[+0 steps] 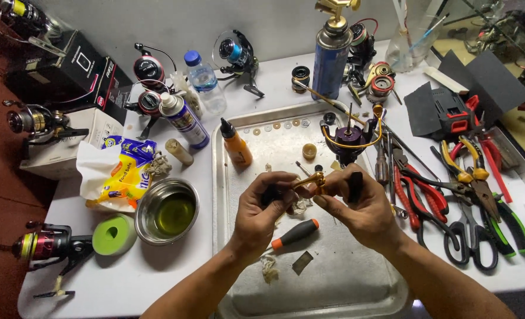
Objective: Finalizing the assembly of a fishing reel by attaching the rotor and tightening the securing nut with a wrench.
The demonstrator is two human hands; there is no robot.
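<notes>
I pinched a small gold reel part (pixel 313 180) between both hands — left hand (pixel 265 210) and right hand (pixel 357 207) closed on it — above the metal tray (pixel 345 283). A slip could have dropped it among the washers (pixel 280 126) beyond my fingers.
</notes>
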